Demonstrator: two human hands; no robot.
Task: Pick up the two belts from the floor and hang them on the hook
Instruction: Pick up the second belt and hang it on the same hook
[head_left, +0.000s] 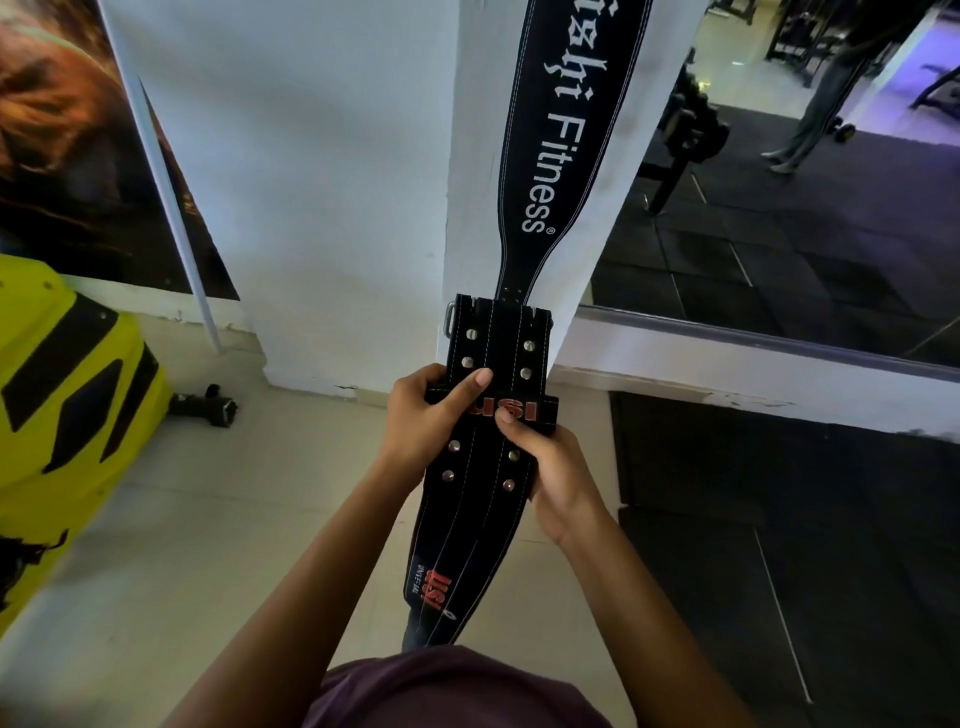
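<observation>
One belt (558, 145) with white lettering hangs flat on the white pillar (363, 182), its top out of view, and the hook cannot be seen. The second belt (483, 467), black with rivets, is in front of the person's chest, with the left hand (428, 421) and the right hand (550, 473) both closed around its middle near the red letters. I think the heavy buckle end (452, 322) can swing into the hanging belt and knock it off, or the stiff leather can slip down to the floor (182, 519) if one hand releases too early.

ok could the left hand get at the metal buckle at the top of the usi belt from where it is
Probably yes: the buckle sits exposed on the belt's upper left edge, with nothing between it and the left hand, though that hand is gripping the belt.
</observation>
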